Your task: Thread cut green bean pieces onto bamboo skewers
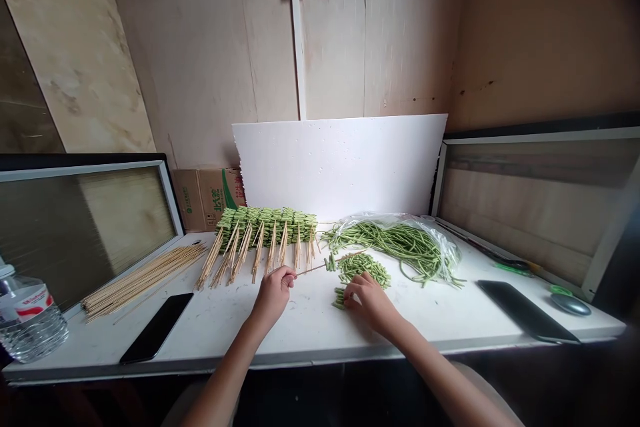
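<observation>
My left hand (274,285) is closed around the blunt end of a bamboo skewer (313,269) that points right. A few cut green bean pieces (330,263) are threaded on it, with the bare tip reaching past them. Over the front of the heap of cut green beans (364,265), my right hand (369,297) has its fingers bent down around a small group of cut pieces (339,298). Its fingertips partly hide what they grip. Finished bean skewers (267,225) are stacked behind my left hand, their bare sticks pointing toward me.
Long whole beans (400,247) lie in a clear plastic bag at the back right. Loose bamboo skewers (143,279), a black phone (157,328) and a water bottle (27,313) are on the left. A dark flat device (525,310) and a mouse (571,304) sit right. A white foam board (340,167) stands behind.
</observation>
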The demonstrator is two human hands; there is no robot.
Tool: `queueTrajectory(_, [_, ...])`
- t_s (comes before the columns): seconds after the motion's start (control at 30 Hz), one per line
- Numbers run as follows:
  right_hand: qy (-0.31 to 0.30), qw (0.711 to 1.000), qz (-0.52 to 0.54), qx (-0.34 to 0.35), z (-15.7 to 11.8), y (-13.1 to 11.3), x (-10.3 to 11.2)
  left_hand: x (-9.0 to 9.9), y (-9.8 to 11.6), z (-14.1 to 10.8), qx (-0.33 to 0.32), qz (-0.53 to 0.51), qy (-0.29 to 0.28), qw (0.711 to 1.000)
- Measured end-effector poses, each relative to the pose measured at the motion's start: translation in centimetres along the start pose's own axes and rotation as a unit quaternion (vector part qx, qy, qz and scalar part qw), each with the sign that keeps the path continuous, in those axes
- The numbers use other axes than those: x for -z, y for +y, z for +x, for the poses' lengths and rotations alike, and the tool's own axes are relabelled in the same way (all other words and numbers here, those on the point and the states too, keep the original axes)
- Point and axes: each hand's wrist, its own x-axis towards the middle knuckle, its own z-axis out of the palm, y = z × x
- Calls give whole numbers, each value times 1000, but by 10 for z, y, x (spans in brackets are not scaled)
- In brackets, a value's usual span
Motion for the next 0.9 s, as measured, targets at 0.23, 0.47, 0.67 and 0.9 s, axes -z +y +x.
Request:
queueTrajectory(0.23, [30,998,51,1,1,2,-4,2,0,0,-7,20,-4,1000])
queueTrajectory(0.47, [64,902,412,-113,8,-10,8,0,5,-1,-1,14,-18,1000])
queueTrajectory(0.67, [76,833,520,-170,9,-23,14,-5,10,-5,-22,7,-25,999])
queueTrajectory(0.9, [91,838,512,-165,10,-22,22,-1,9,-3,-35,22,-3,999])
